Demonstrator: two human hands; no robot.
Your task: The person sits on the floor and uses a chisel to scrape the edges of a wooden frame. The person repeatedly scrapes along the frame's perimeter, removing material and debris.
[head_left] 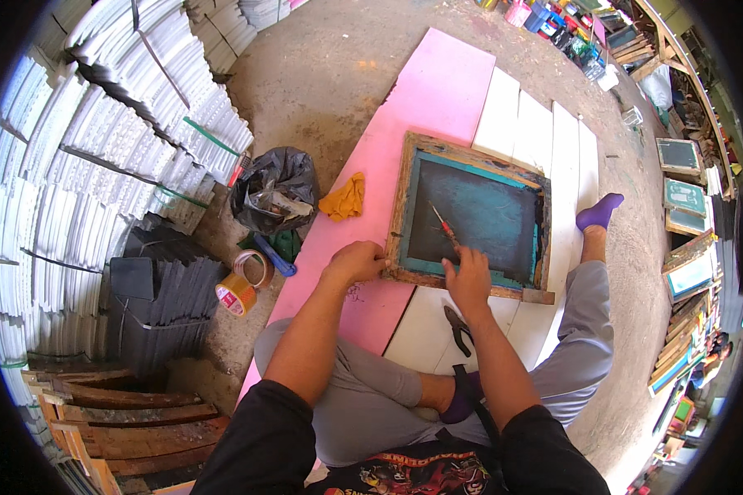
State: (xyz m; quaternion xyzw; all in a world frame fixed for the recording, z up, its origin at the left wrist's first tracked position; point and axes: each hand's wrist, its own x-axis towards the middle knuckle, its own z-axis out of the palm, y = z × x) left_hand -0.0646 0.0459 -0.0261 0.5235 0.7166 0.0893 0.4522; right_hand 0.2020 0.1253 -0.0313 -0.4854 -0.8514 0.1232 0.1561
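A screen-printing frame (395, 216), with worn wooden sides and dark mesh edged in teal, lies flat across pink and white boards before me. My left hand (358, 264) is closed at its near left corner, fingertips pinching the wooden edge. Over the mesh, my right hand (470, 279) holds a slim red-handled tool (447, 229) whose narrow metal tip points away from me. Whether it is a knife or a screwdriver I cannot tell. Black-handled pliers (457, 332) rest on the white board beside my right forearm.
An orange cloth (343, 198) lies on the pink board (437, 91). Left of it are a black rubbish bag (274, 186), tape rolls (236, 295) and a blue-handled tool (276, 256). Stacked white sheets (99, 157) rise at left. More frames (683, 194) stand at right.
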